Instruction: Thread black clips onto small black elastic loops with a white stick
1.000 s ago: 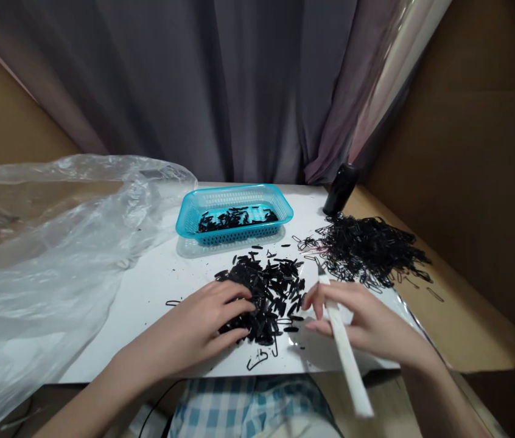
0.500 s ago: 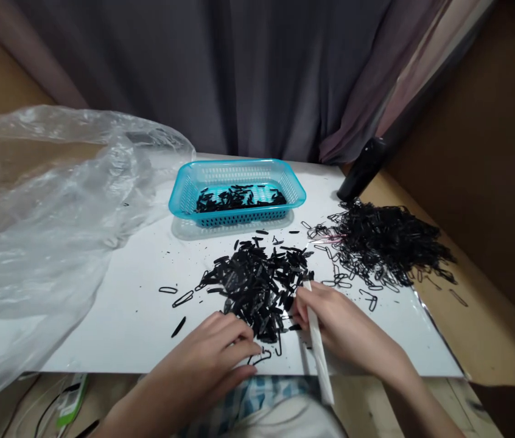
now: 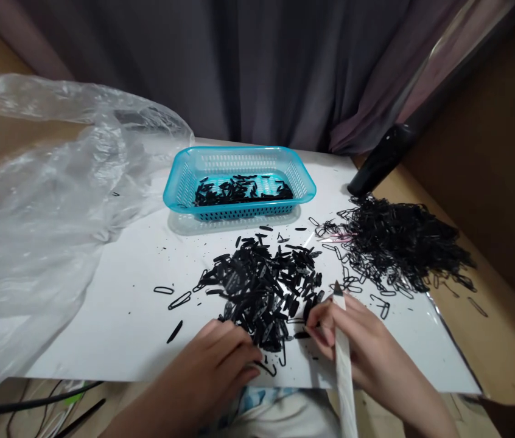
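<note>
My left hand (image 3: pixel 221 353) is at the near edge of a pile of small black slivers (image 3: pixel 262 286). Its fingers are curled together, and a dark bit shows at the fingertips, too small to name. A thin black loop (image 3: pixel 269 368) lies beside them. My right hand (image 3: pixel 353 331), right of the pile, is closed around a white-wrapped stick with a dark tip (image 3: pixel 344 365). The tip points away from me and the long white end slants back toward my lap. My right fingertips are close to several black pieces at the pile's edge.
A blue perforated basket (image 3: pixel 239 210) holding black slivers stands behind the pile. To the right is a heap of thin black loops (image 3: pixel 403 243), with pink-handled tweezers (image 3: pixel 339 238) and a black cylindrical object (image 3: pixel 380 159). Clear plastic sheeting (image 3: pixel 56 225) covers the left side.
My right hand and the wrapped stick have shifted right and slightly nearer, away from the pile. The stick's dark tip now shows clearly. My left hand stays nearly in place.
</note>
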### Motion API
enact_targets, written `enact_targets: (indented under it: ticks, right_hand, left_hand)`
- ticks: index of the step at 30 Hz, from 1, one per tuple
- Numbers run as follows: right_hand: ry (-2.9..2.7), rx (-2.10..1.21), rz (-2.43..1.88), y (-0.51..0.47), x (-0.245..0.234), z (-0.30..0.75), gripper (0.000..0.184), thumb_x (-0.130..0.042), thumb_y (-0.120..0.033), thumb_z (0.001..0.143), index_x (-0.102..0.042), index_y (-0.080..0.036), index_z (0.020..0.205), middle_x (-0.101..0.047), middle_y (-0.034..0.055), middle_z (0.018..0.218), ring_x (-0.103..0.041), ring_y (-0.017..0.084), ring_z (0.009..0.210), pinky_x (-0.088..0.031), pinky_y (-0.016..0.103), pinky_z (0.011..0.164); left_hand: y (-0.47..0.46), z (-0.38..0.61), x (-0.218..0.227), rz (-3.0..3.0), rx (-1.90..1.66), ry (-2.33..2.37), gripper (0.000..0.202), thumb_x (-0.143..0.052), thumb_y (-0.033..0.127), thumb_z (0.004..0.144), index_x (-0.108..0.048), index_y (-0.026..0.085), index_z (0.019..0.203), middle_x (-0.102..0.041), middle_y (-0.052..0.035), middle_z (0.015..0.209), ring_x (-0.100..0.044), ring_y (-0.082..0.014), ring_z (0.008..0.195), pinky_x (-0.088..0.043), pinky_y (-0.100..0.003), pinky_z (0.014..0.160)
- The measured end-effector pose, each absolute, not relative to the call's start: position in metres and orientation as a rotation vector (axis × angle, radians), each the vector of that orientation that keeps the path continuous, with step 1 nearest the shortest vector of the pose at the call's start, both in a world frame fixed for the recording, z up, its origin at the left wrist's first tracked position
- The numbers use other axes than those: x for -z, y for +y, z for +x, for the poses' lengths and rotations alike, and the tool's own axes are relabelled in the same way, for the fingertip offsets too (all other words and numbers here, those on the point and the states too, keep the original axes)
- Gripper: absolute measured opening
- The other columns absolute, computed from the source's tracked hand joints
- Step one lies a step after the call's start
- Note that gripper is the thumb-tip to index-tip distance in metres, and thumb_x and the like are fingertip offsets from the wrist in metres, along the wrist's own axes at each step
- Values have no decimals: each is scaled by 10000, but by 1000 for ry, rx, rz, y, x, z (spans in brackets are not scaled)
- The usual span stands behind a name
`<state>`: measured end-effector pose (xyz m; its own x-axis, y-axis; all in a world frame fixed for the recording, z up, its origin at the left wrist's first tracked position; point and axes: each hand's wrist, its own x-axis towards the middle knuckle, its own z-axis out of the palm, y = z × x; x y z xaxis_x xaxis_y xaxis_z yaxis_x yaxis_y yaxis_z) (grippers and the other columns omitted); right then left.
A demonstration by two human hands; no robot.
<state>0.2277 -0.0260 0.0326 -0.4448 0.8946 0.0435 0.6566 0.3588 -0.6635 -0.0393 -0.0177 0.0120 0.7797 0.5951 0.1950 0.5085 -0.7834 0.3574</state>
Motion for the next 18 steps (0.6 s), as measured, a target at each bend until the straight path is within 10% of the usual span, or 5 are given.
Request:
enact_targets:
  ticks: [18]
  right_hand:
    - [-2241,-989,-1296,-32,-38,224,246,-441,11,829,-416,-233,815,-595,20,889,-560,170,803,-437,260,665]
  left_hand:
    - [-28,-39,-10,2441,-549,945,191,-485,236,1013,-612,222,871,-678,22,818,-584,-151,756,-436,-282,737]
